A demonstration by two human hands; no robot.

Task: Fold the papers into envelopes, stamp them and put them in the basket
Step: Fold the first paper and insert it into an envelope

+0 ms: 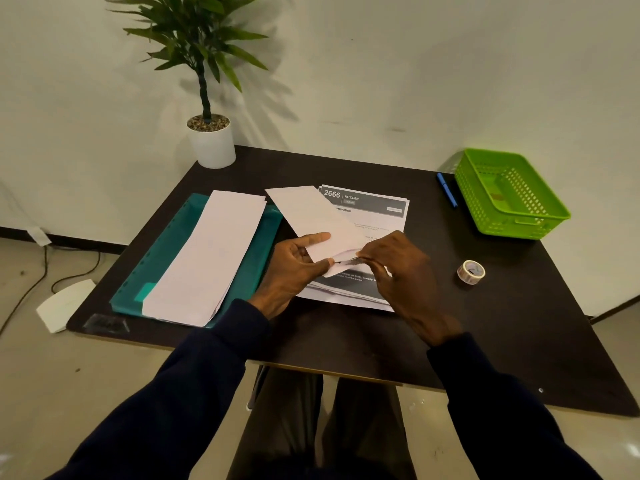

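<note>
Two hands are working over one dark table (485, 323). The left hand (298, 268) is pinching the near end of a single folded paper (315, 216) between thumb and fingers, and the right hand (398, 268) is gripping that same end from the other side, fingers curled on it. The paper is being held just above the table's middle, its far end slanting away to the left over a stack of printed sheets (374, 202). The top sheet's dark header is showing "2666" and "KITCHEN"; the smaller lines below are too blurred to read (only fragments such as "paration" are coming through).

To the left, one teal folder (162, 258) is lying flat, carrying a pile of long white folded papers (207, 254); their number cannot be counted from the edges. At the far right corner one green basket (472, 199) is sitting, with one blue pen (446, 189) just beside its left wall. One small roll (471, 271) is lying on the table right of the hands. One potted plant (211, 140) is standing at the far left corner, and one white sheet (65, 304) is lying on the floor.
</note>
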